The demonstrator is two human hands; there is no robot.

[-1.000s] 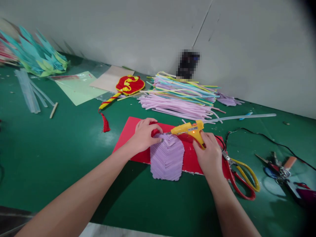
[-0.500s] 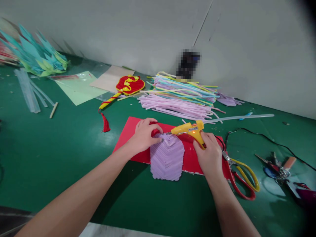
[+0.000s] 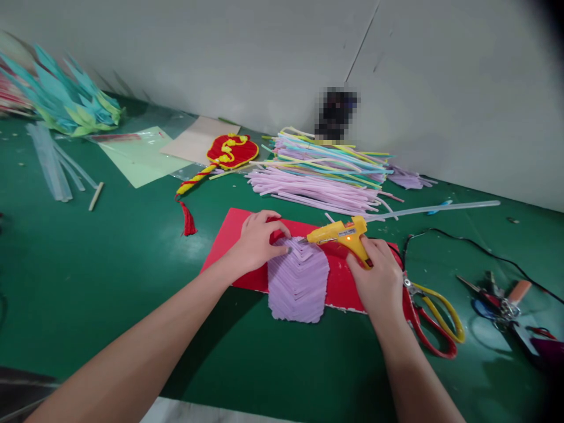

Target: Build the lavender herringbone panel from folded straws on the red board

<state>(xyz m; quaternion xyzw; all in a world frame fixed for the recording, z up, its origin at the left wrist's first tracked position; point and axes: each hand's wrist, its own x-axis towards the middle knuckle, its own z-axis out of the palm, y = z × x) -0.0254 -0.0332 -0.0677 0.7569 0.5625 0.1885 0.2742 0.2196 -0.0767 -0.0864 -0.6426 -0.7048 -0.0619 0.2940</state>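
Note:
A purple panel of pipe cleaners (image 3: 298,288), laid in a V pattern, rests partly on a red board (image 3: 346,288) and overhangs its near edge. My left hand (image 3: 259,241) has its thumb and curled fingers closed on the panel's upper left edge. In my right hand (image 3: 381,273) is a yellow glue gun (image 3: 337,232) with a small orange light showing. Its nozzle points left, at the panel's top edge close to my left fingertips. A clear glue stick (image 3: 436,209) juts from the gun's back.
Behind the board lies a heap of pastel pipe cleaners (image 3: 321,170) beside a red and yellow fan (image 3: 232,151). Scissors (image 3: 434,320) lie by my right wrist; keys (image 3: 502,308) and a black cord (image 3: 476,252) are farther right. Glue sticks (image 3: 50,167) lie at left.
My right hand and the glue gun have shifted slightly to the right, drawing the nozzle a little along the panel's top edge. My left hand stays in place.

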